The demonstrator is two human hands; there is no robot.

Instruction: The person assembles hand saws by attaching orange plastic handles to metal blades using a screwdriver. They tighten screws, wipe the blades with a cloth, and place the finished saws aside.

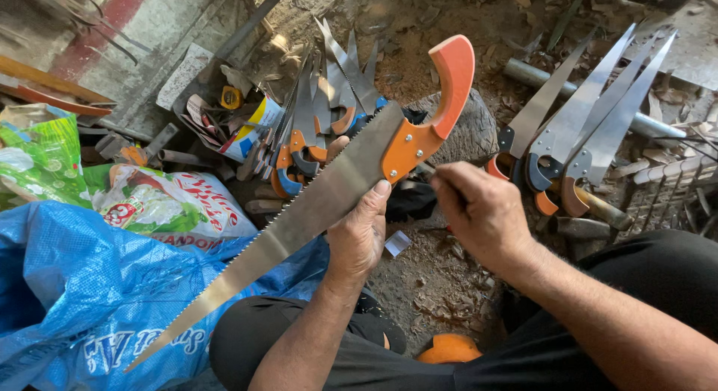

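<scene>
Handsaw (314, 204) gripped by left hand (360, 238) — right hand (482, 211) apparently pinching a tool — above littered dirt floor (434, 279).

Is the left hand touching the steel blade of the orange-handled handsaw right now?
Touching. The head view shows the left hand gripping the handsaw's steel blade from below, thumb pressed flat on its face just short of the orange handle.
</scene>
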